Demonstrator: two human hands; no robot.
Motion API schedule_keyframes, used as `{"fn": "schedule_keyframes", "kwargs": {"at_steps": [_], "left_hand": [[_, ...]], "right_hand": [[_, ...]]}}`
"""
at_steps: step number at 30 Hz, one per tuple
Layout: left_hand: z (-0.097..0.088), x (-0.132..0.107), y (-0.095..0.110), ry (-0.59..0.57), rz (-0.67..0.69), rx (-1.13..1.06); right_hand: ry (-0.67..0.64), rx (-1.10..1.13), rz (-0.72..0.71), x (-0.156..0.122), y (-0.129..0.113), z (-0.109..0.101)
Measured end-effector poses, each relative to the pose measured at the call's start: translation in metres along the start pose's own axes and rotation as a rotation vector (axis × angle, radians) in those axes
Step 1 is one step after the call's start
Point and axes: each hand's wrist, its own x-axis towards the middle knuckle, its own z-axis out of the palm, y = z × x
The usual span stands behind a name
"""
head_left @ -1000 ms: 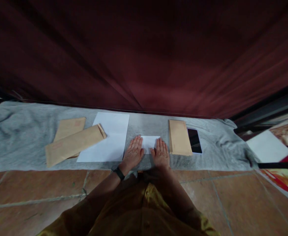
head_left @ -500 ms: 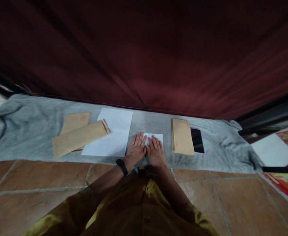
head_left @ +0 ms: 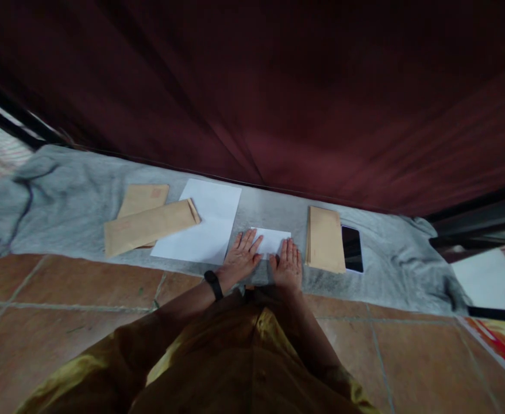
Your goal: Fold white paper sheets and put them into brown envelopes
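A small white piece of paper [head_left: 270, 240], apparently folded, lies flat on the grey cloth in front of me. My left hand [head_left: 242, 255] rests over its left end, palm down with the fingers spread. At its right end my right hand [head_left: 287, 266] lies flat, fingers stretched out. To the left of my hands is a larger white sheet [head_left: 212, 221]. A brown envelope [head_left: 151, 227] lies slanted across that sheet's left side, over another brown envelope [head_left: 145, 197]. Right of my right hand sits a stack of brown envelopes [head_left: 325, 238].
A phone [head_left: 353, 248] with a dark screen touches the right stack. The grey cloth [head_left: 390, 253] covers a long narrow surface, wrinkled at both ends. Behind it hangs a dark red curtain [head_left: 252, 115]. Below is a tiled floor [head_left: 84, 287]; white board-like sheet [head_left: 489, 279] at far right.
My right hand has slid rightward along the small paper, away from my left hand, uncovering its middle. My left hand stays at the left end. The view has tilted slightly.
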Motion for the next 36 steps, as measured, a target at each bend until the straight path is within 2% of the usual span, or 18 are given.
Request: {"fn": "schedule_keyframes", "kwargs": {"at_steps": [9,14,19,24,28,32,36], "left_hand": [[-0.003,-0.023,-0.007,-0.012,0.002,0.033],[-0.007,-0.037,-0.011,0.03,0.02,0.049],[-0.011,-0.035,0.004,0.064,0.084,0.007],[0.001,-0.038,0.017,0.054,0.185,-0.008],[0.01,-0.048,0.011,0.064,0.175,0.002],[0.01,-0.05,0.007,0.061,0.185,0.029],[0.009,-0.049,0.009,0.061,0.181,0.052]], "right_hand": [[-0.029,0.03,0.031,0.0,-0.003,-0.001],[-0.013,-0.011,0.025,0.001,-0.003,0.0],[0.023,-0.03,0.024,0.001,-0.004,0.001],[0.007,-0.033,0.032,0.002,-0.005,-0.002],[-0.008,-0.034,0.039,0.002,-0.004,-0.003],[-0.012,-0.018,0.043,0.006,-0.005,-0.007],[-0.067,0.028,-0.053,0.019,-0.014,-0.015]]}}
